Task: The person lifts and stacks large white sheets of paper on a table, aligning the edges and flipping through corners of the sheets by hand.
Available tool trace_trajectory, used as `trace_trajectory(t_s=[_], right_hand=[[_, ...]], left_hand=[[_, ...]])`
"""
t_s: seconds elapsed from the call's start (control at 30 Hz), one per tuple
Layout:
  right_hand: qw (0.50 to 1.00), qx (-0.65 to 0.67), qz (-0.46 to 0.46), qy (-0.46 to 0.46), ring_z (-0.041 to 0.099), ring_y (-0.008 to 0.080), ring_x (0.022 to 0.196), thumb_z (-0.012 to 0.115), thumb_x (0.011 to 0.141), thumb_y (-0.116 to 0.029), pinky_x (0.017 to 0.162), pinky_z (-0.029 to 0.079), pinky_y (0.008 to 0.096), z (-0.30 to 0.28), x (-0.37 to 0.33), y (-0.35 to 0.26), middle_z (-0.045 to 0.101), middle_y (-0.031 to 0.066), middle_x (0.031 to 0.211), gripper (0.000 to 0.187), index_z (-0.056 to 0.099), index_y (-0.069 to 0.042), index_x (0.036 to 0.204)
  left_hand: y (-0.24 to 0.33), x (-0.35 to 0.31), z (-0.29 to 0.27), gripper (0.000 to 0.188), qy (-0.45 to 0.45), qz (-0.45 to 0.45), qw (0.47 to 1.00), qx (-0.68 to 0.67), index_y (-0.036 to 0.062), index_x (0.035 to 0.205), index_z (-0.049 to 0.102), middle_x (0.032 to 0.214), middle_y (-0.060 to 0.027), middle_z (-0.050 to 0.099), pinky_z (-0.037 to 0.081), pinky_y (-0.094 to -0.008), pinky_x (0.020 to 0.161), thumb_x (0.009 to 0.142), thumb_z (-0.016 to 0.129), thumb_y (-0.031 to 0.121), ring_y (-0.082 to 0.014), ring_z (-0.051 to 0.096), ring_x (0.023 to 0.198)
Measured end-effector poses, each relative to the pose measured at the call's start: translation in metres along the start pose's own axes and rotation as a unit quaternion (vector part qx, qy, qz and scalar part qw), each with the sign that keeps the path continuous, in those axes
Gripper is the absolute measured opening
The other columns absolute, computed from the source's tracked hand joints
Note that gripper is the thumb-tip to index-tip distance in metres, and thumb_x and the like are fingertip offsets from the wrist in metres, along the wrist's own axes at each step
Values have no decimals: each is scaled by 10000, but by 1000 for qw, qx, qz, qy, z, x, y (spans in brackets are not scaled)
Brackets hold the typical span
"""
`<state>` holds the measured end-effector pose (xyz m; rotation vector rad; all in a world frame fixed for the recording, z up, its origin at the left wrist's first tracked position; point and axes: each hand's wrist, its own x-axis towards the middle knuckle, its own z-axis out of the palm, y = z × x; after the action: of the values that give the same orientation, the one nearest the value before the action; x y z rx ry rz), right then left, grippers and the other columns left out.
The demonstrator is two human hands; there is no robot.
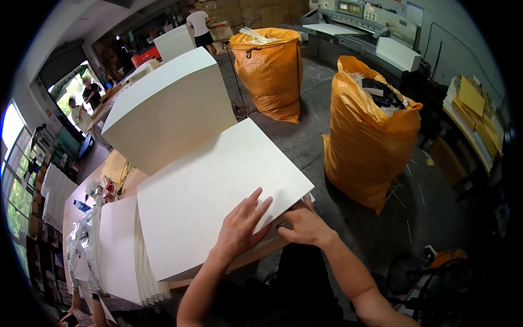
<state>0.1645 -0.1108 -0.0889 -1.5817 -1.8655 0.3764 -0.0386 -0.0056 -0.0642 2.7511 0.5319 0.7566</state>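
A broad stack of large white sheets (201,185) lies in front of me on the table, its near right corner jutting toward me. My left hand (242,220) rests on the top sheet close to that corner, fingers stretched out and slightly apart, thumb near the edge. At the corner itself my right hand (305,224) is curled round the edge of the sheets. The sheets' corner hides some of its fingertips. Just behind stands a much taller stack of white sheets (174,114).
Fanned white sheets (120,248) and a clear plastic-wrapped pack (84,245) lie at left. Two orange sacks, one nearer (370,141) and one farther (269,76), stand on the floor at right. A large machine (359,27) is behind them. Other people are in the background and at lower left.
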Motion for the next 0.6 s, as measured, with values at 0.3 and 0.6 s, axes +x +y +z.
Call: trace_trajectory(t_s=[0.3, 0.6], right_hand=[[981, 44, 1, 189, 662, 333, 960, 723, 878, -195, 871, 517, 416, -10, -14, 27, 689, 142, 1040, 207, 686, -29, 995], [986, -32, 148, 68, 583, 276, 602, 729, 956, -333, 604, 478, 410, -63, 7, 32, 582, 150, 684, 435, 532, 2, 760]], left_hand=[[-6, 10, 7, 568, 17, 6, 1000, 12, 49, 1313, 601, 1279, -134, 680, 517, -484, 1072, 800, 820, 158, -329, 643, 1203], [-9, 3, 5, 571, 50, -103, 981, -154, 32, 1485, 492, 1313, -177, 686, 541, -425, 1001, 948, 676, 96, -380, 676, 1172]])
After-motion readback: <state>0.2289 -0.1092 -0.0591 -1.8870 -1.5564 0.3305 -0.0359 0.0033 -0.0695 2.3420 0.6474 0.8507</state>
